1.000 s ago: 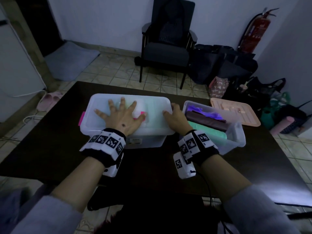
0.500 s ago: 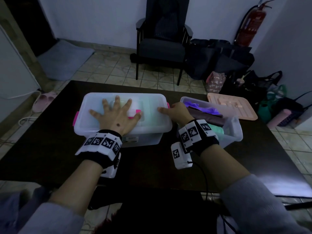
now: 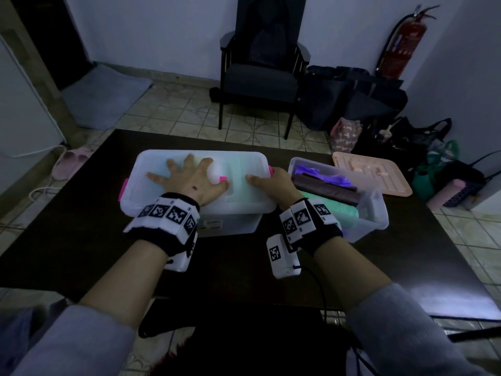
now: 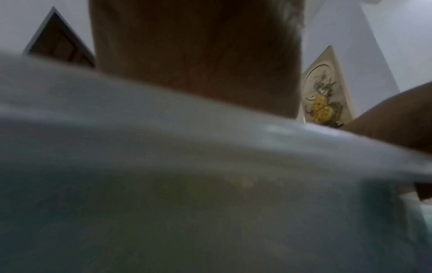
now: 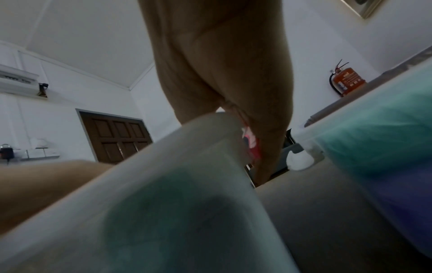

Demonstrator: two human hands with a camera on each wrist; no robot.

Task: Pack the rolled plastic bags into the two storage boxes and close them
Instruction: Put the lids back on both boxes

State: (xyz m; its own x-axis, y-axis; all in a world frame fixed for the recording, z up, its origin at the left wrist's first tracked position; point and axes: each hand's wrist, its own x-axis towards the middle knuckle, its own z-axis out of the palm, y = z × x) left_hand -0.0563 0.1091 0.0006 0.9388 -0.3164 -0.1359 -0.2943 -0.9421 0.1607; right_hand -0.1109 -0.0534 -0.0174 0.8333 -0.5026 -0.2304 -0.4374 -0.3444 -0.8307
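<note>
The right hand (image 5: 224,77) reaches down over the far right end of a translucent box lid (image 5: 182,166), its fingers curling past a pink latch (image 5: 253,147). To the right a clear box (image 5: 374,129) shows a green roll (image 5: 378,125). A fire extinguisher (image 5: 348,80) hangs on the far wall, with a brown door (image 5: 117,136) at far left.

Grey sleeves (image 3: 73,340), black wristbands (image 3: 165,226) w/ white b&w marker tags, white cam box (image 3: 282,256) + black cable (image 3: 322,291).

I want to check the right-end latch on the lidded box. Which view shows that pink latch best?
The head view: the pink latch shows beside the right hand. The right wrist view gives a blurred reddish patch behind the fingers. The left wrist view shows none.
</note>
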